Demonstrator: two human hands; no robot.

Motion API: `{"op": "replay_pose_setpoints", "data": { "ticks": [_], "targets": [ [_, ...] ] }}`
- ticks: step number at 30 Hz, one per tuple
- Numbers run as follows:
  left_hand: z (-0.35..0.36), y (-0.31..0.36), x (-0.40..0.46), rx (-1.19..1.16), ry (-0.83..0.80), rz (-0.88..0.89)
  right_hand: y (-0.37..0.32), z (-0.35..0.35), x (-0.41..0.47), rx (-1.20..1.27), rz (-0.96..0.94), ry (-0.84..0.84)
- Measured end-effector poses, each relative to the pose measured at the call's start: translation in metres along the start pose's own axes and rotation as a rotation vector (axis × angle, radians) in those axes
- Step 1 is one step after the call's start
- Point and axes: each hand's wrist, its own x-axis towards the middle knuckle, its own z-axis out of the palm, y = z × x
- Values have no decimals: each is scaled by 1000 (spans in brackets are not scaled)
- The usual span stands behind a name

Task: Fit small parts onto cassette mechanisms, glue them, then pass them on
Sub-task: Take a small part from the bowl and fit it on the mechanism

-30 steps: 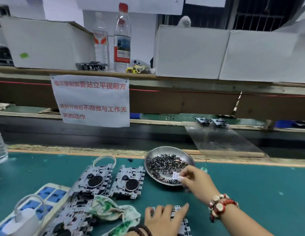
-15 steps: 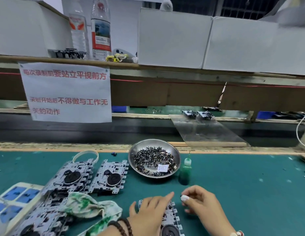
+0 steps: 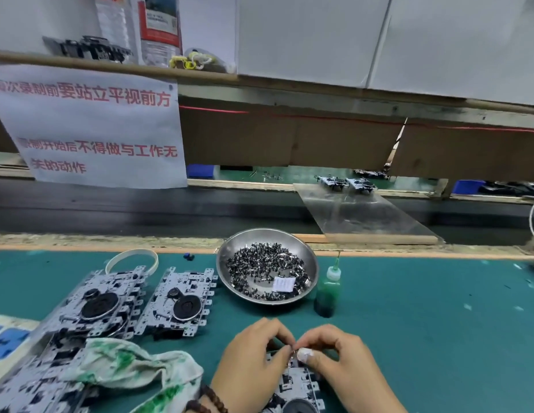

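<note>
Head view: cassette mechanism [image 3: 298, 383] is lain on the green counter [image 3: 423, 323] at the bottom edge, between both hands. Left hand [image 3: 254, 365] and right hand [image 3: 343, 368] are curled, fingertips met over its top edge, apparently pinching a small part, too blurred to confirm. Metal dish [image 3: 304, 254] of small parts and green glue bottle [image 3: 327, 290] are placed just behind.

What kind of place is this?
Probably a factory assembly line. Cassette mechanisms lie in a row on the green workbench, a metal bowl holds lots of tiny parts, and a glue bottle stands beside it.
</note>
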Motion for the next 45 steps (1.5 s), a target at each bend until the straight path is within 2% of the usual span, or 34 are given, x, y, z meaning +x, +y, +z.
{"op": "replay_pose_setpoints", "data": {
  "ticks": [6, 16, 23, 30, 39, 45],
  "targets": [
    [3, -4, -1, 45, 40, 56, 4, 1, -2, -70, -43, -1],
    [1, 1, -3, 50, 35, 59, 5, -1, -4, 3, -9, -28],
    [1, -3, -1, 60, -4, 51, 1, 0, -5, -67, 1, -14],
    [-6, -2, 0, -27, -88, 71, 2, 2, -8, -85, 38, -10],
    [-8, 0, -3, -88, -77, 58, 8, 6, -9, 30, 70, -13],
    [-6, -1, -4, -95, -57, 36, 7, 6, -12, 169, 88, -93]
  ]
}}
